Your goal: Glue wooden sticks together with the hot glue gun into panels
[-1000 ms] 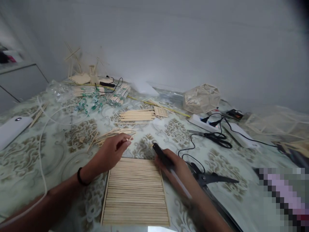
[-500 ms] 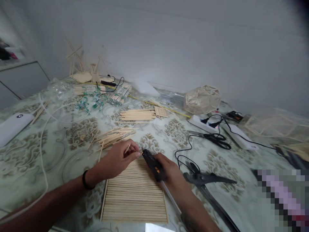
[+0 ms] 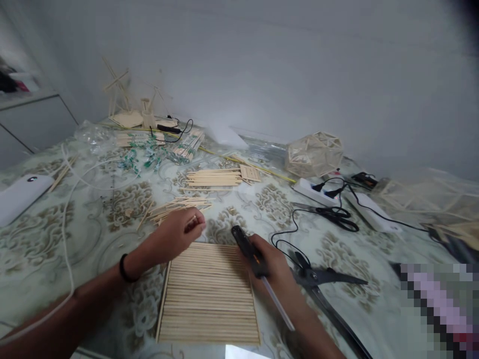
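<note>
Between six and seven o'clock in view, flat stick panel [image 3: 209, 299] lying on patterned tablecloth [image 3: 273, 204]. At eight, left hand [image 3: 179, 232] curled closed, contents too hidden to tell. At five, right hand [image 3: 267, 262] gripping black glue gun [image 3: 249, 252], with glue stick [image 3: 277, 304] jutting from its back. Near ten, clear packs [image 3: 190, 144] with sticks inside, green print too small to read. At three, power strip [image 3: 305, 190] holding black plugs [image 3: 333, 192].
</note>
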A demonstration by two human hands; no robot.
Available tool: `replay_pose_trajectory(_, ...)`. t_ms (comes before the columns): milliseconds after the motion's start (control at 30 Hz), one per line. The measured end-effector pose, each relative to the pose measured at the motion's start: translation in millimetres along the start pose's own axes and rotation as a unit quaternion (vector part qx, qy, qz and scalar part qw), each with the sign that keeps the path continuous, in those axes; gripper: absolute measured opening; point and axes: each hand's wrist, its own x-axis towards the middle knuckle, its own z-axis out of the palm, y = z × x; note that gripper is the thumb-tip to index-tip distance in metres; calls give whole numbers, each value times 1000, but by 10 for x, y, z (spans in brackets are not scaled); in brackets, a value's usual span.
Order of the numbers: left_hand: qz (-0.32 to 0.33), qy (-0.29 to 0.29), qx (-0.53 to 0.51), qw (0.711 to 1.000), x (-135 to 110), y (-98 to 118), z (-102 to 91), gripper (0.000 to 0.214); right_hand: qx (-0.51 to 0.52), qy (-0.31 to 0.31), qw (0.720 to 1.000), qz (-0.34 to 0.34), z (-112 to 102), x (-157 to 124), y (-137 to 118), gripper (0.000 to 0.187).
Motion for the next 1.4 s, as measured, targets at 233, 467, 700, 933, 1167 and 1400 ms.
replay_pose_trajectory(233,34,41,78,996,115,-267,-114,23,-8,13,1000,20,-63,13,154,5)
replay_pose_trajectory(467,66,2,-59,996,73,-192,-147,39,26,33,999,26,-78,29,90,15)
replay_pose_trajectory(700,8,-133,-135,982,-32,-16,-11,37,83,-1,996,28,-205,43,-75,35)
replay_pose_trajectory(933,-81,-126,-252,956,-40,-20,156,32,101,-28,994,44,-196,36,-109,31)
replay_pose_trajectory(1167,-64,-28,-219,973,43,-156,107,21,68,-16,997,26,-114,34,-23,25)
replay_pose_trajectory(1400,-74,-56,-286,954,79,-183,124,21,91,-19,995,34,-166,39,-83,31)
